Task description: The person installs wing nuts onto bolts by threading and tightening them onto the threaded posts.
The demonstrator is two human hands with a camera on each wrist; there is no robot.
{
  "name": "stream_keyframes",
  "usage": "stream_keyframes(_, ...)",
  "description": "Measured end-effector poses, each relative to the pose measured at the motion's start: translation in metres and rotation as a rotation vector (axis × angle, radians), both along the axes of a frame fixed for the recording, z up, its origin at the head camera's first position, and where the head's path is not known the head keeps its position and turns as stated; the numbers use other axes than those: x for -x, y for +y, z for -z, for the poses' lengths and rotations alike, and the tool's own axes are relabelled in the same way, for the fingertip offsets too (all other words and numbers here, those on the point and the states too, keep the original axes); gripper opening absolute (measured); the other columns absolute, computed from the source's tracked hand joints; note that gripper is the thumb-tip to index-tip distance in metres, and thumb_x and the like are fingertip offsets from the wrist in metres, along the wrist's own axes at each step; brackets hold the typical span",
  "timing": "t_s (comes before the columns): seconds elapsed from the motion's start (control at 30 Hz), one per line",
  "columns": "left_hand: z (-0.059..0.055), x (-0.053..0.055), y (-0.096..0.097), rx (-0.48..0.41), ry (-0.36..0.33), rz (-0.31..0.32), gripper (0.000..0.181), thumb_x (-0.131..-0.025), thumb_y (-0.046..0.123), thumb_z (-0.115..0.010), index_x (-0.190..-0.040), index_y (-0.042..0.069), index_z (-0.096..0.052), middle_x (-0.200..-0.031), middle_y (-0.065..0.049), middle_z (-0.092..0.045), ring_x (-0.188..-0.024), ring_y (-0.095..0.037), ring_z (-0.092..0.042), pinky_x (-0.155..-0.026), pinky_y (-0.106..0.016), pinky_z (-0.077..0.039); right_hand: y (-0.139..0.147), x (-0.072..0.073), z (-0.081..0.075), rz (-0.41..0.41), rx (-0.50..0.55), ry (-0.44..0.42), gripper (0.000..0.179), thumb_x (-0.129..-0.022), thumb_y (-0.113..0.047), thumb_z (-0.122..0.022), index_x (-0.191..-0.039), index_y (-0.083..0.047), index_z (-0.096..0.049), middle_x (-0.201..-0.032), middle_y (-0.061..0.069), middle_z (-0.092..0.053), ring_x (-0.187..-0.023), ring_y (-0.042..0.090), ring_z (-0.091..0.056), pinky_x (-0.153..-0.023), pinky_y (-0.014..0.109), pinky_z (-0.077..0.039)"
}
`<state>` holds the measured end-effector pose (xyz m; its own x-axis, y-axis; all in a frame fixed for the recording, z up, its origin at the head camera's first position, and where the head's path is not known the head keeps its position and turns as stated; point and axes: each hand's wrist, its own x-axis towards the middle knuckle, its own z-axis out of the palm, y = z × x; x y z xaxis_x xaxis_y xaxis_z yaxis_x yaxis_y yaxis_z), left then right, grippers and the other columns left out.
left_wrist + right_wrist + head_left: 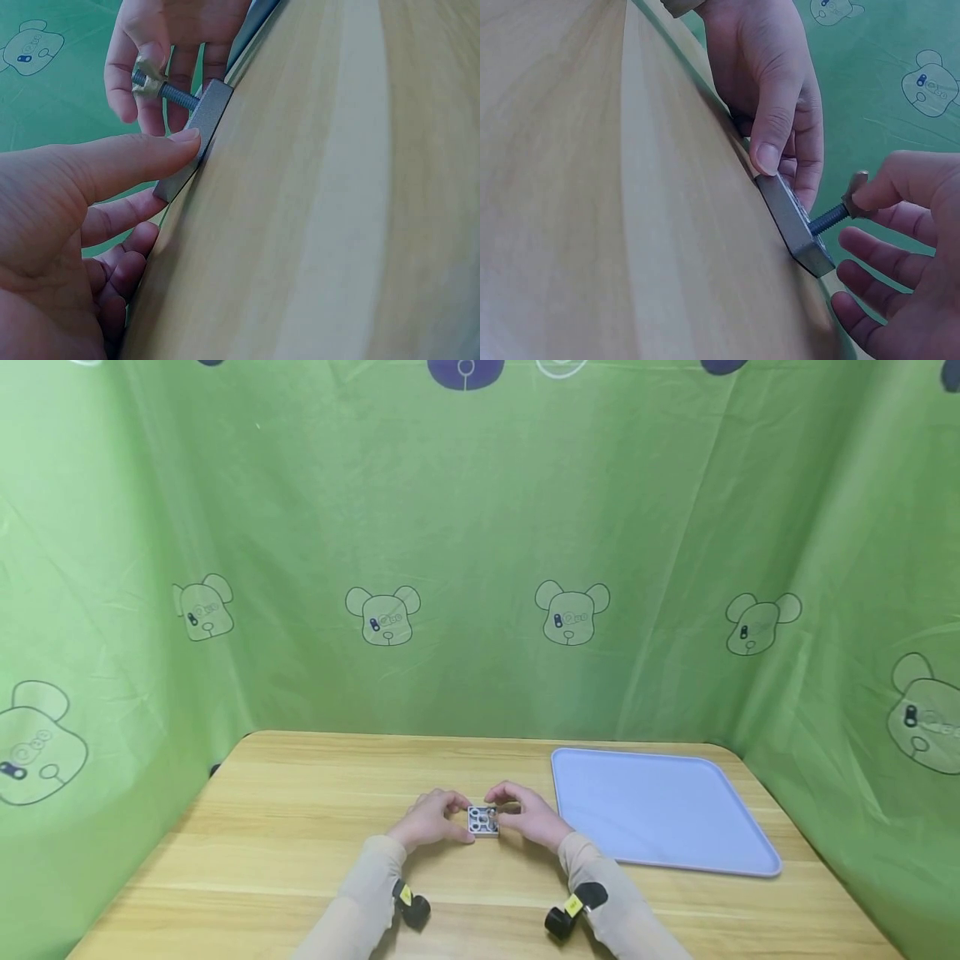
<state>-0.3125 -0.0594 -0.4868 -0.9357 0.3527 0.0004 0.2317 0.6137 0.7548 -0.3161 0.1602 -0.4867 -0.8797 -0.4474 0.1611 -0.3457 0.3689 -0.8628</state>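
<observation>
A small square grey metal block [478,829] with several round holes in its top face lies flat on the wooden table. From one end of it a threaded wing bolt [829,220] with a brass-coloured winged head stands upright. My left hand [431,820] holds the block steady, its thumb along the near side, as the left wrist view shows. On the block's other side, my right hand [531,817] pinches the wing head between thumb and index finger. Its remaining fingers stay loosely bent beside the block. Part of the thread shows between the head and the block.
To the right lies a pale blue tray [660,810], close beyond my right hand. The wooden table [300,827] reaches back to a green curtain [480,685] printed with bear heads, which also stands along both sides. Each sleeve carries a black wrist camera [414,910].
</observation>
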Motion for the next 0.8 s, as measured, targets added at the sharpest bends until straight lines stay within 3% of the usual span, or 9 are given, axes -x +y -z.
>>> stream_keyframes(0.37,-0.0012,-0.0006,0.0001,0.009,0.007,0.003,0.051,-0.066,0.028,-0.085,-0.112,0.016,-0.067,-0.107,-0.004,-0.060,-0.099,-0.021,-0.048,-0.088,-0.046,-0.041,-0.0001,0.0010,0.0021,0.012,-0.006,0.011,0.015,-0.082,-0.007,-0.068,-0.095,-0.002,-0.064,-0.114,0.018,-0.064,-0.110,0.026,-0.056,-0.101,0.051,-0.046)
stream_keyframes(0.67,-0.0008,-0.0006,0.0004,0.010,0.004,0.005,0.052,-0.066,0.028,-0.085,-0.113,0.017,-0.067,-0.108,-0.005,-0.060,-0.100,-0.021,-0.049,-0.089,-0.047,-0.042,0.0002,0.0021,0.0030,0.042,-0.008,0.015,0.019,-0.081,-0.012,-0.074,-0.091,-0.003,-0.060,-0.113,0.019,-0.064,-0.107,0.025,-0.058,-0.101,0.052,-0.046)
stream_keyframes(0.8,-0.0012,-0.0008,0.0004,0.009,0.006,0.004,0.051,-0.066,0.028,-0.085,-0.112,0.016,-0.067,-0.108,-0.005,-0.060,-0.100,-0.021,-0.049,-0.089,-0.048,-0.042,0.0003,0.0014,0.0017,0.053,-0.020,0.000,0.021,-0.084,-0.016,-0.073,-0.096,-0.004,-0.061,-0.112,0.016,-0.064,-0.108,0.025,-0.058,-0.102,0.052,-0.045)
